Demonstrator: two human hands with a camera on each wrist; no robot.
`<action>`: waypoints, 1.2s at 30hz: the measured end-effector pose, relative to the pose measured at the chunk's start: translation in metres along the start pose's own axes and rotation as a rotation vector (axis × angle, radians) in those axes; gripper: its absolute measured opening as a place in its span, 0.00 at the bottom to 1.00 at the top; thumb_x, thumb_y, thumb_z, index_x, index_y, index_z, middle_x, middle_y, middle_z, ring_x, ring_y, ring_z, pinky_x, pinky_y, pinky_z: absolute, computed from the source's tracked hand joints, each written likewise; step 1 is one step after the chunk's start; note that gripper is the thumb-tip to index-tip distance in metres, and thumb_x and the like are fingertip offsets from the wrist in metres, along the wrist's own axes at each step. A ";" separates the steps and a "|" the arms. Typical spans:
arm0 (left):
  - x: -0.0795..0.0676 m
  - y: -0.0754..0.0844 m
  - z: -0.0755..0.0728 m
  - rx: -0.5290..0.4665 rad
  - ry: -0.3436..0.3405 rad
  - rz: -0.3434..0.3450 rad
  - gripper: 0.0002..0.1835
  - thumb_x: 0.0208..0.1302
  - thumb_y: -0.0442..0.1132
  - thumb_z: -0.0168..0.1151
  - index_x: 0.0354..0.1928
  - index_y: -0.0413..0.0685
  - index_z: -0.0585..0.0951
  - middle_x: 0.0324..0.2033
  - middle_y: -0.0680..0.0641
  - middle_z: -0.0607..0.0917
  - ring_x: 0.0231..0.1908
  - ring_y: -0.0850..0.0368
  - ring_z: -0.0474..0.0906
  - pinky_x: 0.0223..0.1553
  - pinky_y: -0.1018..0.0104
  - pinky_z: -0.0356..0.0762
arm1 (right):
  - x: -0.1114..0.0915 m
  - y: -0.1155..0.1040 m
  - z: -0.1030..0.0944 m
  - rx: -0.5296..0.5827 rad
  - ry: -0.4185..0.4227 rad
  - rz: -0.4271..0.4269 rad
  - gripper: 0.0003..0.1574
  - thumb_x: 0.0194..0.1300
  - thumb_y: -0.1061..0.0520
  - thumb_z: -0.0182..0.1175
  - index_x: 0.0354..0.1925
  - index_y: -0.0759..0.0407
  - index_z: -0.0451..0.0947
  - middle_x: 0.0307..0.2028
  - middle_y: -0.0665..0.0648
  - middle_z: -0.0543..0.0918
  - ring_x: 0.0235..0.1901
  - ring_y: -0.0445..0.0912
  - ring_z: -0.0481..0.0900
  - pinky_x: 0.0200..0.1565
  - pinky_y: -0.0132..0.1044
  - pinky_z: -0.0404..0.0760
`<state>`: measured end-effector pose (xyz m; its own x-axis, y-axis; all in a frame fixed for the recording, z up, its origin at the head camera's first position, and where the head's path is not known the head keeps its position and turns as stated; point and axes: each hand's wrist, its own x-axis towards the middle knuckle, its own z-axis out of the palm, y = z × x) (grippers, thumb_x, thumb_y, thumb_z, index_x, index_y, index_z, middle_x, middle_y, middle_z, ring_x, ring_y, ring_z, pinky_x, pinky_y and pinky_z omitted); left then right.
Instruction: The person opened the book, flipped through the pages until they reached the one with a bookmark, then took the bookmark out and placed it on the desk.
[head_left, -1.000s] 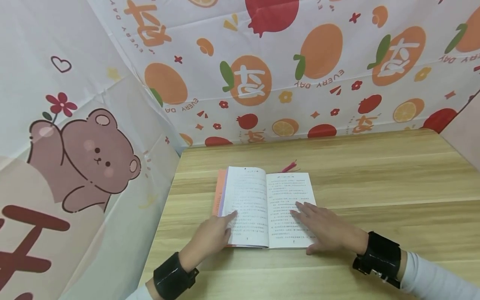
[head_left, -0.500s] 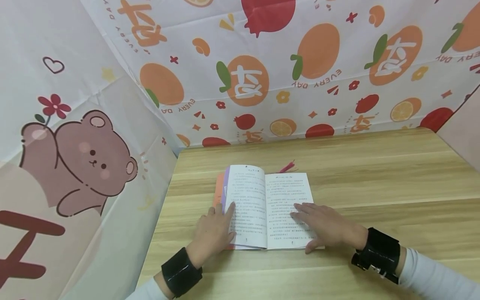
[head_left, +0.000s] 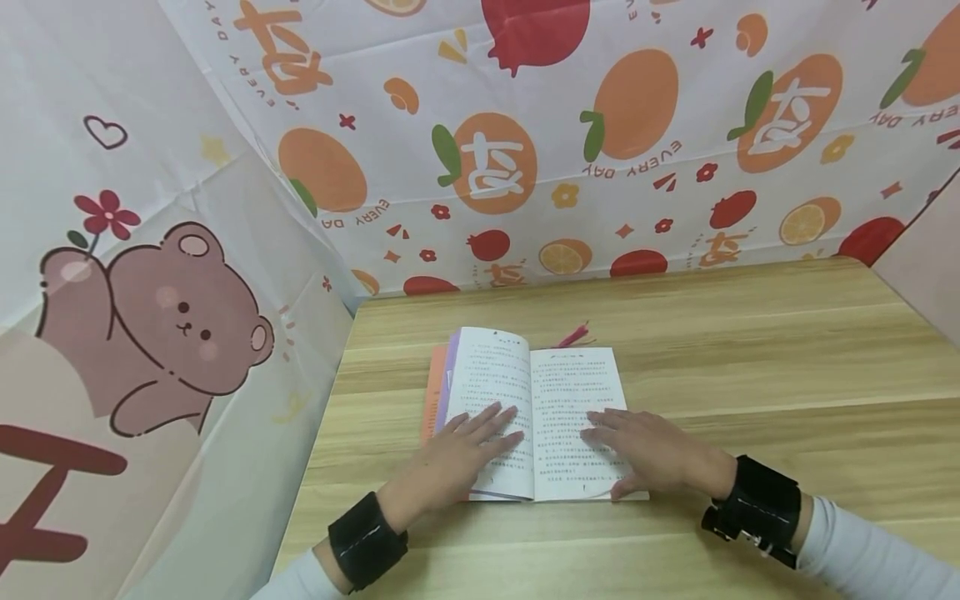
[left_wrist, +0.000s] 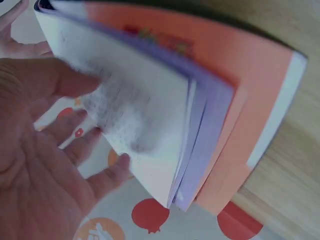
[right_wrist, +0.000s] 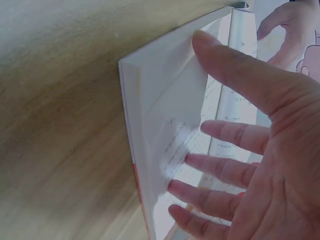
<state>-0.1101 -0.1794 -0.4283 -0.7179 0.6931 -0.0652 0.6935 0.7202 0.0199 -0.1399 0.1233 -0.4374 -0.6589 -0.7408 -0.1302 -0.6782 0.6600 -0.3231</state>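
Note:
An open book (head_left: 573, 387) with printed pages lies flat in the middle of the table. My left hand (head_left: 457, 458) rests on the lower half of the left page, fingers spread and fairly straight. Over the right page's outer edge lies my right hand (head_left: 663, 450), its fingers extended onto the print and its thumb near the bottom corner. The right wrist view shows that thumb (right_wrist: 235, 70) by a lifted, curving page (right_wrist: 175, 85). A purple sheet (left_wrist: 212, 107) and an orange cover (left_wrist: 265, 90) stick out beneath the left pages.
A dark pink tassel (head_left: 574, 335) pokes out behind the book's top edge. The wooden table (head_left: 750, 350) meets a fruit-print cloth (head_left: 637, 200) at the back. A bear-print cloth (head_left: 195, 308) hangs along the left side.
The left hand has gone from pointing at the left page's outer edge to lying spread across that page, farther right. The right hand has stayed nearly in place.

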 end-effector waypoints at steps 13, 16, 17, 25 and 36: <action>0.027 0.033 0.001 -0.294 -0.004 -0.021 0.32 0.61 0.65 0.41 0.52 0.48 0.75 0.56 0.47 0.76 0.64 0.52 0.52 0.54 0.29 0.58 | 0.008 -0.011 -0.017 -0.128 0.297 -0.135 0.32 0.45 0.55 0.68 0.52 0.55 0.73 0.52 0.56 0.78 0.52 0.49 0.69 0.53 0.51 0.72; 0.034 0.042 -0.002 -0.317 0.023 -0.099 0.40 0.57 0.71 0.36 0.54 0.46 0.73 0.54 0.46 0.78 0.61 0.52 0.57 0.55 0.31 0.59 | 0.014 -0.017 -0.021 -0.141 0.445 -0.136 0.39 0.46 0.50 0.67 0.57 0.55 0.67 0.60 0.57 0.69 0.60 0.49 0.60 0.58 0.54 0.66; 0.036 0.044 -0.003 -0.325 0.044 -0.117 0.40 0.58 0.70 0.36 0.56 0.45 0.71 0.53 0.46 0.79 0.59 0.53 0.61 0.55 0.33 0.60 | 0.016 -0.019 -0.022 -0.142 0.480 -0.138 0.42 0.47 0.48 0.67 0.60 0.56 0.64 0.63 0.58 0.65 0.62 0.50 0.56 0.59 0.56 0.64; 0.042 0.044 -0.018 -0.488 0.315 -0.163 0.32 0.58 0.42 0.55 0.63 0.43 0.57 0.36 0.48 0.84 0.35 0.58 0.78 0.37 0.61 0.80 | 0.022 -0.023 -0.019 -0.115 0.578 -0.094 0.57 0.46 0.39 0.65 0.67 0.57 0.51 0.69 0.63 0.51 0.65 0.53 0.46 0.59 0.59 0.63; 0.044 0.049 -0.021 -0.437 0.027 -0.163 0.32 0.57 0.50 0.57 0.62 0.46 0.62 0.49 0.46 0.80 0.50 0.59 0.71 0.55 0.32 0.57 | 0.017 -0.009 -0.001 -0.162 0.330 -0.121 0.36 0.51 0.36 0.60 0.50 0.58 0.74 0.49 0.58 0.79 0.49 0.49 0.71 0.50 0.51 0.74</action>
<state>-0.1094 -0.1129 -0.4095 -0.8205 0.5666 -0.0762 0.4854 0.7609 0.4307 -0.1453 0.1054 -0.4358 -0.6223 -0.7520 0.2172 -0.7827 0.6009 -0.1621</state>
